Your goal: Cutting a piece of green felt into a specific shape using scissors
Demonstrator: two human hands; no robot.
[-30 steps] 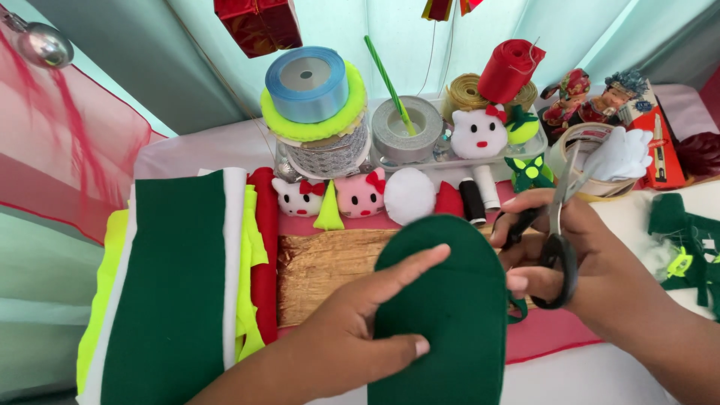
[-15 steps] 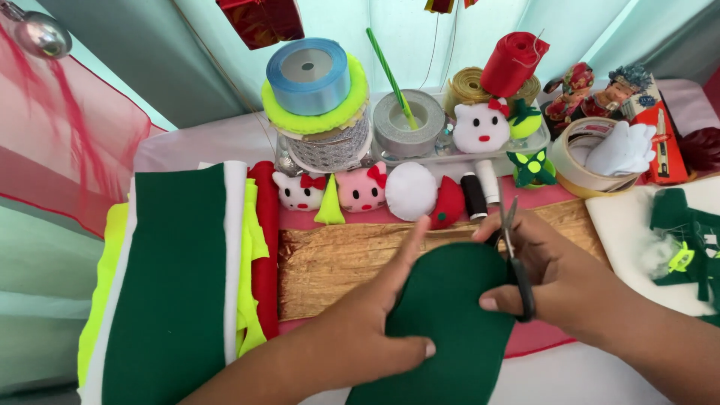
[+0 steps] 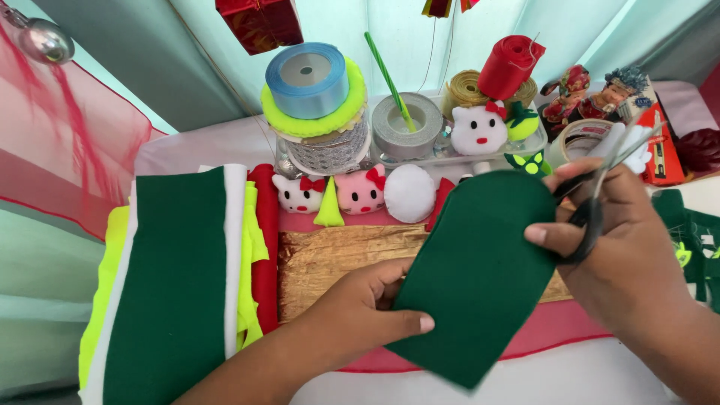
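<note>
My left hand point(image 3: 360, 307) pinches the lower left edge of a dark green felt piece point(image 3: 480, 270) with a rounded top, holding it tilted above a gold crinkled fabric point(image 3: 330, 255). My right hand point(image 3: 622, 247) grips black-handled scissors point(image 3: 600, 180), whose blades point up and to the right at the felt's upper right edge. The fingers of the right hand are through the handles, and its index finger rests against the felt.
Stacked felt sheets, green point(image 3: 172, 285), white, yellow and red, lie at the left. Behind stand ribbon spools point(image 3: 307, 79), a grey tape roll point(image 3: 409, 124), small cat-face plush pieces point(image 3: 360, 191), a white pompom point(image 3: 409, 193), a red roll point(image 3: 510, 67) and figurines point(image 3: 592, 94). Green felt scraps point(image 3: 694, 240) lie at the right.
The felt piece has turned and shifted right, now tilted with its rounded end up to the right. My right hand with the scissors rose to its upper right edge. My left hand slid to the lower left edge.
</note>
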